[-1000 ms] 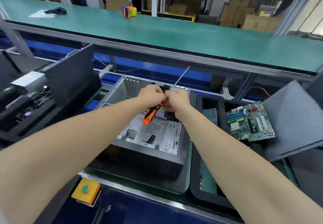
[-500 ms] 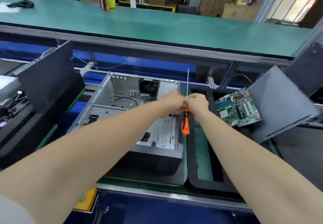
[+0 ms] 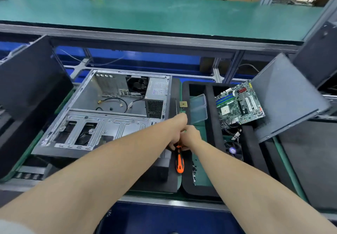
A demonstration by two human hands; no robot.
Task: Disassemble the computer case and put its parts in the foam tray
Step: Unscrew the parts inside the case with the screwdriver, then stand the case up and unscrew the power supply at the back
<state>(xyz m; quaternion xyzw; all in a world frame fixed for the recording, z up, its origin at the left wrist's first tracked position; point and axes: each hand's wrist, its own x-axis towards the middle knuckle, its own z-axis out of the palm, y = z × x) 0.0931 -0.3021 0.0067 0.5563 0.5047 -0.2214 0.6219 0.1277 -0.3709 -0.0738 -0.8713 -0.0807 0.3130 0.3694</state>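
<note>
Hands and screwdriver (image 3: 179,162) have slid off the computer case (image 3: 109,117) toward 3 o'clock and now sit over the left edge of the foam tray (image 3: 213,117), with the case at their 9 o'clock and the motherboard (image 3: 238,104) in the tray at 2. Probably dropping a screw or parking the tool: stay low over the left compartment, where loose screws (image 3: 193,169) lie at 5 o'clock, and avoid the case-tray gap. Left hand (image 3: 177,129) and right hand (image 3: 191,136) touch, arms outstretched, fingers curled round the shaft-handle joint, handle pointing to 6; can't tell if a screw is pinched.
</note>
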